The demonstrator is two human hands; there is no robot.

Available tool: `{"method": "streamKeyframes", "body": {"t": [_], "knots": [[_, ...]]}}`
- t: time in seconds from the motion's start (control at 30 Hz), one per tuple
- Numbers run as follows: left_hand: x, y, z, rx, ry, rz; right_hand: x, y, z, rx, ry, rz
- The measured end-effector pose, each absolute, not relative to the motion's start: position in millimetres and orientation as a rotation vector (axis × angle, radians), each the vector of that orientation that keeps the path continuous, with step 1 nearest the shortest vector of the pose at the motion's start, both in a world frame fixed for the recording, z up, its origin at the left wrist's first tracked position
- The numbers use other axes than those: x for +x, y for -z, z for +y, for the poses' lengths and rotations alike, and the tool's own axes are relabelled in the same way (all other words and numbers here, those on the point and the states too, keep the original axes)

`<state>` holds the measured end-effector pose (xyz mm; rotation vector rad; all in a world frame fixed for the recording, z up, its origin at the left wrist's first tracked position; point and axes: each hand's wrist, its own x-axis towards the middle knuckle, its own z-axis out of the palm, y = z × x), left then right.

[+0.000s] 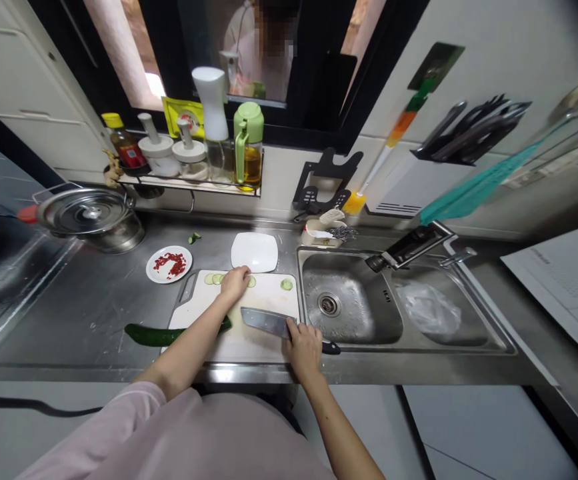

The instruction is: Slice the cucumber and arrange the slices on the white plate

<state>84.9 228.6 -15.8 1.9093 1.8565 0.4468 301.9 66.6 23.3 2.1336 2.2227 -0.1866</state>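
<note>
My right hand (306, 347) is wrapped around the dark handle of a kitchen knife (266, 321), whose broad blade lies low over the white cutting board (273, 347), tip to the left. At the board's far edge, my left hand (235, 283) rests with bent fingers close together over a row of pale cucumber slices (217, 279). Whatever its fingertips hold is hidden. One more cucumber slice (286, 285) lies apart at the board's right. Under my left forearm runs a long dark green cucumber (156, 335), partly on the board. A white square plate (254, 251) stands just beyond.
A round plate (183, 261) of chopped red pieces and some green cucumber scraps (195, 237) lie left. Farther left is a lidded steel pot (113, 223). The sink (353, 320) borders the board on the right. Bottles fill a wall shelf (189, 182) behind.
</note>
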Motion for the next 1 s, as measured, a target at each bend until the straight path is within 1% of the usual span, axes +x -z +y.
{"method": "streamKeyframes", "body": {"t": [0.1,0.2,0.27,0.4,0.5,0.57,0.67,0.83,1.0], "knots": [[85.9,14.5,228.5,1.988,-0.403,1.875,302.4,-22.3,66.1,2.133,0.184,2.226],[83.5,12.6,229.2,1.927,-0.425,1.892,302.0,-21.8,66.0,2.140,0.188,2.227],[77.9,10.6,228.3,1.797,-0.558,1.925,301.0,-21.6,66.3,2.143,0.213,2.224],[57.4,6.4,213.8,1.518,-0.940,1.963,296.2,-21.0,69.5,2.200,0.330,2.191],[39.8,4.5,188.4,1.447,-1.077,1.968,288.5,-21.8,75.2,2.281,0.487,2.165],[29.8,4.0,167.1,1.512,-1.086,1.946,281.5,-24.2,80.7,2.287,0.620,2.160],[19.0,4.0,135.2,1.703,-1.009,1.883,268.6,-31.1,89.1,2.186,0.766,2.130],[10.7,8.2,99.3,1.977,-0.849,1.655,242.1,-48.0,93.6,1.971,0.894,2.135],[7.7,16.5,83.9,2.076,-0.826,1.662,218.4,-63.8,86.7,1.836,0.969,2.162]]}}
